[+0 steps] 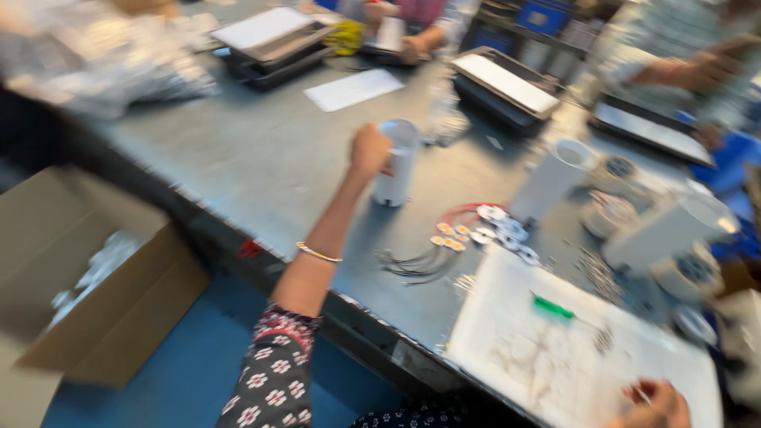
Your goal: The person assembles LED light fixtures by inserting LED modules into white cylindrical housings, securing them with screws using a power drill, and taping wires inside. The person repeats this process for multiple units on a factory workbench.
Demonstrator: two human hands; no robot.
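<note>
Resting at the white board's [571,357] near corner, the right hand [658,404] pinches something thin; farther across the grey desk [261,158], the left hand [370,150] wraps the upright white cylinder [396,162], best kept vertical.

Left arm extended forward and up, elbow low, forearm bare with a thin bangle at the wrist and a patterned sleeve above the elbow; left hand [370,150] closed in a fist-like grip. Right hand [656,404] low at the frame edge, fingers curled, pinching something small.
</note>
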